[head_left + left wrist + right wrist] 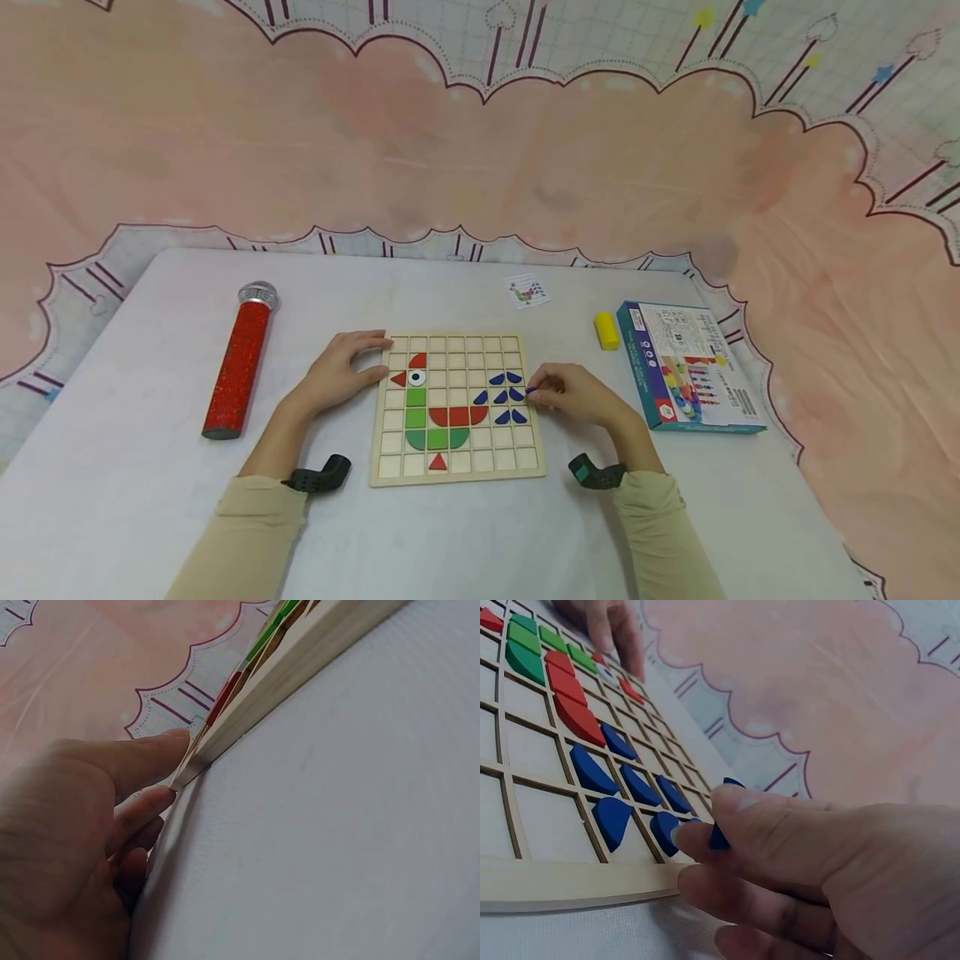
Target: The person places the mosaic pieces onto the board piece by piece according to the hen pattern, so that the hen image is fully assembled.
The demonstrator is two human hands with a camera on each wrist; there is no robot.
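Note:
A wooden grid board lies on the table with red, green and blue tiles set in a bird-like figure. My left hand touches the board's upper left edge, thumb and fingertips apart; the left wrist view shows that hand at the board's corner. At the board's right edge, my right hand pinches a small blue tile between thumb and index finger. Several blue tiles sit in cells near it. A round eye tile lies beneath a red quarter-shaped tile.
A picture card with a similar bird lies behind the board. To the right are a yellow cylinder and a flat printed box. A red microphone lies at the left on the white-covered table.

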